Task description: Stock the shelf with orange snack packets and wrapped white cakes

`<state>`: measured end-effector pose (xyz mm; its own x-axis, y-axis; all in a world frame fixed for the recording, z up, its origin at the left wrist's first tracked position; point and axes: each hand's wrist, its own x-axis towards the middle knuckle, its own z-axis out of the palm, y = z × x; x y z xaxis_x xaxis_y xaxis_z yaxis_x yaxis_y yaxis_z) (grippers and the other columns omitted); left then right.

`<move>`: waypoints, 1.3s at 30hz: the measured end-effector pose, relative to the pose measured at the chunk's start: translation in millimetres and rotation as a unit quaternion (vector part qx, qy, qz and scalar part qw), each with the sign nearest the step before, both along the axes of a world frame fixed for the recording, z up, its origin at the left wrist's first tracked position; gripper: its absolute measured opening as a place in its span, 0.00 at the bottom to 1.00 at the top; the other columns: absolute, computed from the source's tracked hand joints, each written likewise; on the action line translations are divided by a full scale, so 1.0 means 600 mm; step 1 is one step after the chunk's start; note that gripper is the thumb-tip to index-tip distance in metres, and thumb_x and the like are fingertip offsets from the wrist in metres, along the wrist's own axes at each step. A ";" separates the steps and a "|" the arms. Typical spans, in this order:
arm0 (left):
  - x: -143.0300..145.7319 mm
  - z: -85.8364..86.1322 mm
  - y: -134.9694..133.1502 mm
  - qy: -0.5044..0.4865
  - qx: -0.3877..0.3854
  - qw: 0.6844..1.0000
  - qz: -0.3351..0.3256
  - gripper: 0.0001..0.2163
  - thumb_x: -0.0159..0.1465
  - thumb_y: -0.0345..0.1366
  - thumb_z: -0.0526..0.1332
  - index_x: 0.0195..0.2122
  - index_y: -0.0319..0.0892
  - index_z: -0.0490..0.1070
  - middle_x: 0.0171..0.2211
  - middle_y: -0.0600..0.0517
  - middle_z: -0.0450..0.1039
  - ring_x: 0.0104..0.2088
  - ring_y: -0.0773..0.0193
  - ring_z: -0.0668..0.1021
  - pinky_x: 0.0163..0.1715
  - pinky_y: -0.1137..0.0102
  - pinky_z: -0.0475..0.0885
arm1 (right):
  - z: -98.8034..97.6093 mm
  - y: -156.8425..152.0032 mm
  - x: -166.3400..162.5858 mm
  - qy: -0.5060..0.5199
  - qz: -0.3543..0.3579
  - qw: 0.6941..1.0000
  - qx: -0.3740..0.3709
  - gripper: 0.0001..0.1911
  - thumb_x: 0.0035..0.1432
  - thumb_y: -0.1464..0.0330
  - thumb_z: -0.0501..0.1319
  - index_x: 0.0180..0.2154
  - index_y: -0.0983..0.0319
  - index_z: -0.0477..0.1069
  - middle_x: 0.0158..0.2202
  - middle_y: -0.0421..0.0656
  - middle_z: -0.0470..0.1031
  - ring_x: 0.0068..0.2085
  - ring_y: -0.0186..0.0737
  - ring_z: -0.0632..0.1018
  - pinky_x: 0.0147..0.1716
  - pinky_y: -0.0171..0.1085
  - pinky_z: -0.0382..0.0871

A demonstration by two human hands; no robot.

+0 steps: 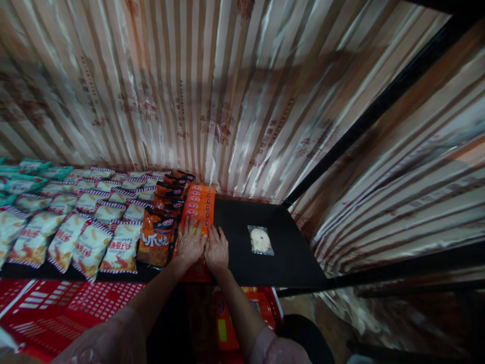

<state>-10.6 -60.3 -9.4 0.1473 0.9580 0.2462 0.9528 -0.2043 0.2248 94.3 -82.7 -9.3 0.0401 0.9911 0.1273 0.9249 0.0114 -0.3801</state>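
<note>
Flat on the black shelf lies a row of orange snack packets, running from the back edge to the front. My left hand rests on their tops with its fingers stretched out. Close beside it, my right hand lies along the right side of the same packets, fingers extended. Both hands partly cover the packets. Just left of them stand several brown-and-orange snack bags in a column. To the right, a clear packet with a round white item lies apart on the shelf.
White snack bags with striped edges fill the shelf's left, with green bags beyond. Below stand a red basket and another holding orange packets. A patterned curtain hangs behind; a dark metal bar slants at right.
</note>
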 end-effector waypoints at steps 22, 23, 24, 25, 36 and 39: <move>-0.005 0.006 -0.049 0.002 0.079 0.997 -0.011 0.19 0.61 0.37 0.49 0.54 0.44 0.63 0.55 0.42 0.61 0.56 0.51 0.62 0.54 0.55 0.56 | -0.008 0.001 0.003 -0.019 0.003 1.000 0.002 0.25 0.59 0.68 0.44 0.58 0.62 0.55 0.60 0.40 0.57 0.61 0.41 0.51 0.55 0.39 0.47; -0.007 0.005 -0.051 0.003 0.076 0.997 -0.012 0.19 0.61 0.37 0.49 0.54 0.44 0.63 0.55 0.42 0.62 0.56 0.51 0.62 0.54 0.55 0.56 | -0.008 0.001 0.003 -0.017 0.003 1.000 0.003 0.25 0.59 0.69 0.44 0.58 0.62 0.55 0.60 0.39 0.57 0.61 0.41 0.51 0.55 0.39 0.47; -0.008 0.005 -0.052 0.004 0.072 0.997 -0.014 0.19 0.61 0.37 0.49 0.54 0.45 0.63 0.55 0.42 0.62 0.56 0.51 0.62 0.54 0.54 0.56 | -0.008 0.001 0.004 -0.016 0.003 1.000 0.003 0.25 0.59 0.69 0.44 0.58 0.62 0.56 0.60 0.39 0.57 0.61 0.41 0.51 0.55 0.39 0.47; -0.010 0.004 -0.052 0.005 0.067 0.998 -0.015 0.19 0.61 0.38 0.49 0.54 0.46 0.63 0.54 0.43 0.62 0.56 0.51 0.62 0.54 0.54 0.55 | -0.008 0.001 0.004 -0.015 0.004 1.000 0.003 0.25 0.59 0.69 0.44 0.58 0.62 0.55 0.60 0.39 0.57 0.61 0.41 0.51 0.55 0.39 0.47; -0.012 0.004 -0.054 0.013 0.034 0.999 -0.017 0.21 0.61 0.41 0.49 0.55 0.46 0.61 0.57 0.42 0.59 0.58 0.49 0.59 0.54 0.51 0.53 | -0.001 -0.001 0.006 0.004 0.005 1.000 -0.004 0.24 0.60 0.68 0.43 0.58 0.62 0.55 0.60 0.39 0.56 0.61 0.41 0.51 0.55 0.39 0.47; -0.010 0.007 -0.055 0.016 0.038 0.999 -0.015 0.21 0.61 0.41 0.49 0.55 0.46 0.61 0.56 0.42 0.60 0.58 0.48 0.60 0.54 0.51 0.53 | -0.001 -0.001 0.006 0.001 0.007 1.000 -0.002 0.24 0.60 0.67 0.42 0.58 0.62 0.56 0.60 0.39 0.56 0.61 0.40 0.51 0.55 0.39 0.48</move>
